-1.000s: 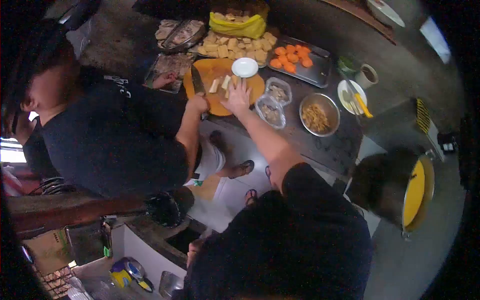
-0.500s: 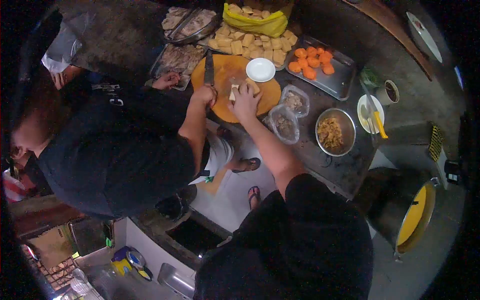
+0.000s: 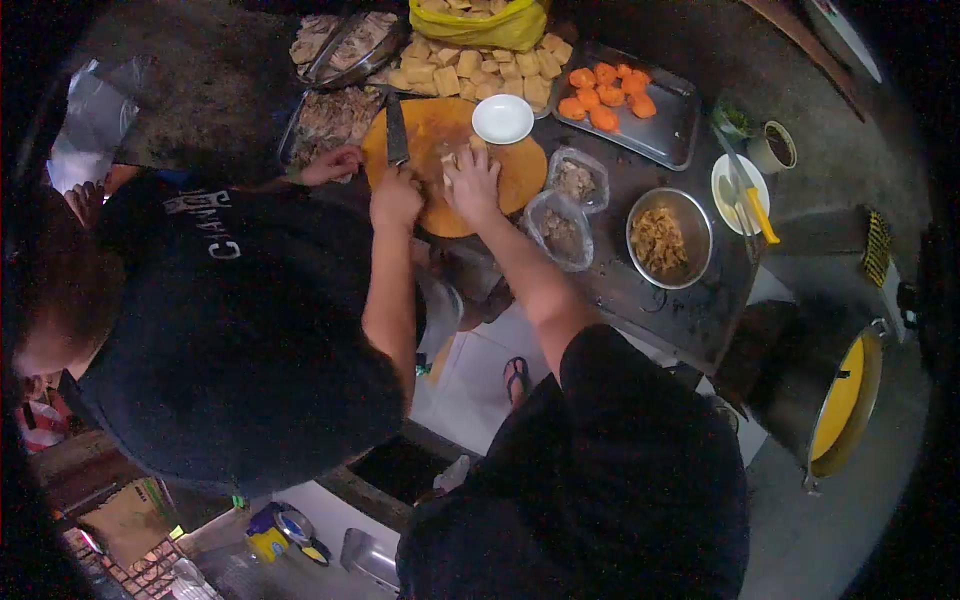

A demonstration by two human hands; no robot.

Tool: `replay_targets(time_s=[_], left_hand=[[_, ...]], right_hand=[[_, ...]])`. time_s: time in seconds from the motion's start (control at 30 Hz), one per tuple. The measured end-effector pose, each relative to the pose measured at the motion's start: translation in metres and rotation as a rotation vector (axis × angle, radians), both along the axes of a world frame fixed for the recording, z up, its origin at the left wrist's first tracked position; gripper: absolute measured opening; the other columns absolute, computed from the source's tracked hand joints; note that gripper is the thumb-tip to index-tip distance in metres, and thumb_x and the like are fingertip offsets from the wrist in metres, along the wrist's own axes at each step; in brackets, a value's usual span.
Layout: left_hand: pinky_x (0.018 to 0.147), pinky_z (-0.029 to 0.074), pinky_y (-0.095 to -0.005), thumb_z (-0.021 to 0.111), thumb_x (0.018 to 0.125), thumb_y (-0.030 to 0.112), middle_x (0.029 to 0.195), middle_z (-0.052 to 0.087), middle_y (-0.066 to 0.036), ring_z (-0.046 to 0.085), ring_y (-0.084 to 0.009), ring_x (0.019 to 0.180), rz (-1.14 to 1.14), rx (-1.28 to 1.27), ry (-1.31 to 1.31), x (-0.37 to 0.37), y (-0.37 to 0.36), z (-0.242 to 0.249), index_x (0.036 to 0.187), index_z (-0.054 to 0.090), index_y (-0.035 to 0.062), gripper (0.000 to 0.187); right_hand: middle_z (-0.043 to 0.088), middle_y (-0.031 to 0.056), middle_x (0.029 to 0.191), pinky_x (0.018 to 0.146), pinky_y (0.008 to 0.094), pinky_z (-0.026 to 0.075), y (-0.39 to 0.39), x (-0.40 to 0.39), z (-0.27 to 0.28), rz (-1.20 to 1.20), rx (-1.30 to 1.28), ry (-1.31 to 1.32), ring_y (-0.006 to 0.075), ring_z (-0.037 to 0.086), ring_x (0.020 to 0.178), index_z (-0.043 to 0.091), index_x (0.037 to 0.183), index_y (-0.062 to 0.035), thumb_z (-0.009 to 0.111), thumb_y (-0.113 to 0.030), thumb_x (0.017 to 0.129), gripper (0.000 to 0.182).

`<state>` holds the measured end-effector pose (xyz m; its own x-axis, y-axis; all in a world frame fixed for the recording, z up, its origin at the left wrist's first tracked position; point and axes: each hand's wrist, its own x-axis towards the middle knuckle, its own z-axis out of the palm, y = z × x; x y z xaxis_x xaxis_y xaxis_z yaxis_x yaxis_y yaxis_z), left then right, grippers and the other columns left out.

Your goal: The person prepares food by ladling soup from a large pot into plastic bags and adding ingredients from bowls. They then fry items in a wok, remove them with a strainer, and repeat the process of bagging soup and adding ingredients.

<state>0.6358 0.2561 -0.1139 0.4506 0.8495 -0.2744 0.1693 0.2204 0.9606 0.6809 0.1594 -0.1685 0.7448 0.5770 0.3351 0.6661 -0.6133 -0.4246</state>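
My left hand [image 3: 397, 203] is closed round the handle of a knife, whose broad dark blade [image 3: 396, 130] points away over the left part of the round orange-brown board [image 3: 520, 165]. On the board, my right hand [image 3: 473, 185] has its fingers curled over a pale tofu piece [image 3: 448, 176], mostly covered by the hand. A small white plate [image 3: 502, 119] rests at the board's far edge. Beyond lie many tofu pieces [image 3: 470, 65] beside a yellow bag [image 3: 485, 30].
A co-worker in a dark shirt [image 3: 240, 330] leans in at left, one hand [image 3: 333, 165] near a meat tray [image 3: 335, 120]. To the right are orange pieces on a metal tray [image 3: 670, 125], two bagged containers [image 3: 560, 232], a metal bowl [image 3: 670, 238] and a yellow-handled knife [image 3: 760, 215].
The whole view has shifted, with the board now further left and higher. The knife stays in my left hand and my right hand stays on the tofu. The co-worker's body appears lower.
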Motion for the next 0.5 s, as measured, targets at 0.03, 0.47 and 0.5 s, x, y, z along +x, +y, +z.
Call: replay_targets(time_s=[0.03,0.47,0.5], left_hand=[[0.058,0.043,-0.0288,0.048,0.083,0.029,0.082,0.061,-0.006,0.054,-0.0189,0.066,0.007,-0.001,-0.001,-0.003,-0.004,0.000,0.095,0.055,0.0049,0.028],[0.068,0.043,-0.0258,0.047,0.086,0.027,0.090,0.061,-0.007,0.054,-0.0158,0.076,-0.093,0.022,0.114,-0.078,-0.100,0.015,0.104,0.054,0.0050,0.030],[0.071,0.043,-0.0266,0.047,0.086,0.026,0.095,0.061,-0.009,0.056,-0.0190,0.078,-0.158,-0.022,0.071,-0.081,-0.090,-0.013,0.107,0.054,0.0052,0.030]], right_hand=[[0.040,0.0125,0.116,0.081,0.0522,0.033,-0.001,0.001,-0.003,0.036,0.019,-0.035,0.0308,0.035,0.109,0.057,0.105,-0.0151,0.064,-0.021,0.064,0.042],[0.047,0.0110,0.092,0.078,0.0368,0.040,-0.045,0.003,0.058,-0.118,0.852,0.232,0.0280,0.046,0.092,0.064,0.088,-0.0126,0.067,-0.009,0.056,0.032],[0.048,0.0098,0.091,0.079,0.0360,0.040,-0.069,-0.006,0.072,-0.175,0.941,0.326,0.0268,0.047,0.090,0.064,0.086,-0.0140,0.067,-0.008,0.056,0.031]])
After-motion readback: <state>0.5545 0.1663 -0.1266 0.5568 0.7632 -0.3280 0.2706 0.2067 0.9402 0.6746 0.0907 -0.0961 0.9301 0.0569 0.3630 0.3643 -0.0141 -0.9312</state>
